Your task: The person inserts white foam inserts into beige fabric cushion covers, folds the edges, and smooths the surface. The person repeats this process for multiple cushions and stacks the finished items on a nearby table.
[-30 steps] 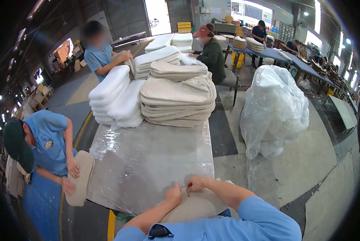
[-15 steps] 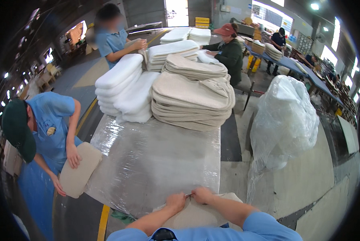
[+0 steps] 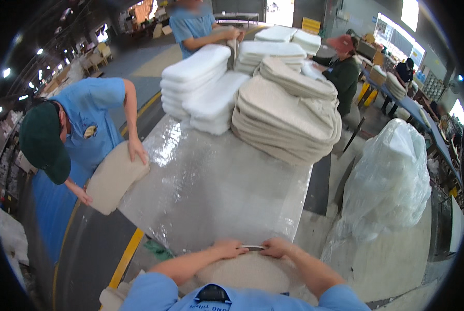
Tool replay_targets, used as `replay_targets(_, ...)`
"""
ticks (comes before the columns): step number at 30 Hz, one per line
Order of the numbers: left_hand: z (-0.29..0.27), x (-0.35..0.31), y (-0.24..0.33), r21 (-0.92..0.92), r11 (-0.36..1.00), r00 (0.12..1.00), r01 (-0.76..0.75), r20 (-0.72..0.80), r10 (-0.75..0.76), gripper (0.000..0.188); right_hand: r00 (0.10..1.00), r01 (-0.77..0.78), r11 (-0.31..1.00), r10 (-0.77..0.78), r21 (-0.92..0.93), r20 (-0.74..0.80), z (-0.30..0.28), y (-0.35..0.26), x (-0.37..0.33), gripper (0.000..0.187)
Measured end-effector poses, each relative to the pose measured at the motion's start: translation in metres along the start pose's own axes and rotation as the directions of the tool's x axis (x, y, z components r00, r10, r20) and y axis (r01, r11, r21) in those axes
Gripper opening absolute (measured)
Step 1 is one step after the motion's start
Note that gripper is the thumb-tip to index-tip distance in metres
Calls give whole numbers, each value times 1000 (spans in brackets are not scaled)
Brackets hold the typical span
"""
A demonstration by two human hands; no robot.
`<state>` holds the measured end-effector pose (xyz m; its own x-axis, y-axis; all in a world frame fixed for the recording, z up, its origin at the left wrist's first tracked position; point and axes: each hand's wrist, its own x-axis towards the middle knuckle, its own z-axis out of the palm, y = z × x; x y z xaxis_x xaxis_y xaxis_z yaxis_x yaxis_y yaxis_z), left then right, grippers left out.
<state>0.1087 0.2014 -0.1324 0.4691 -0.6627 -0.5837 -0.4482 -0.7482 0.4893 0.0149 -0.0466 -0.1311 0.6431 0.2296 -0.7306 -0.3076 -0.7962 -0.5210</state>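
Observation:
A beige fabric cushion cover (image 3: 250,273) lies close against my body at the near edge of the plastic-wrapped table (image 3: 227,192). My left hand (image 3: 229,249) and my right hand (image 3: 277,247) are closed on its far edge, a short way apart. Between them the edge bows into a narrow dark gap with a pale rim. My palms hide part of the cloth, and whether padding is inside I cannot tell. Farther along the table rises a stack of beige covers (image 3: 289,114), beside piles of white padding (image 3: 197,63).
On the left a person in a dark green cap (image 3: 44,142) holds a beige cushion (image 3: 115,179) by the table's edge. Two more people stand around the far end. A large clear plastic bag (image 3: 390,181) stands right of the table. Beige cloth (image 3: 113,296) shows at lower left.
My hands have spread apart along the cover's edge, and the gap between them has widened. My view has turned left. The person on the left has tilted the cushion.

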Motion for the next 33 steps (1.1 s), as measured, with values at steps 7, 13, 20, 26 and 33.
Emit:
replay_targets(7, 10, -20, -16, 133, 990, 990, 39, -141, -20, 45, 882, -106, 992, 62, -68, -468, 36, 19, -29, 32)
replay_targets(13, 14, -10, -11, 74, 994, 984, 82, -163, -69, 39, 831, -110, 994, 86, -11, -550, 49, 32, -18, 31)
replay_targets(20, -15, -47, -36, -58, 998, 959, 35, -280, -50, 62, 800, 23, 997, -66, -80, -597, 9, 53, -57, 50)
replay_targets(26, -9, -163, -56, -686, 563, 878, 460, 260, -401, 89, 855, -494, 652, 483, 575, 188, -9, 62, -159, 114)
replay_targets(33, 29, -96, -93, -809, 164, 779, 564, 455, -431, 64, 870, -376, 583, 489, 721, 58, 24, 77, -110, 94)
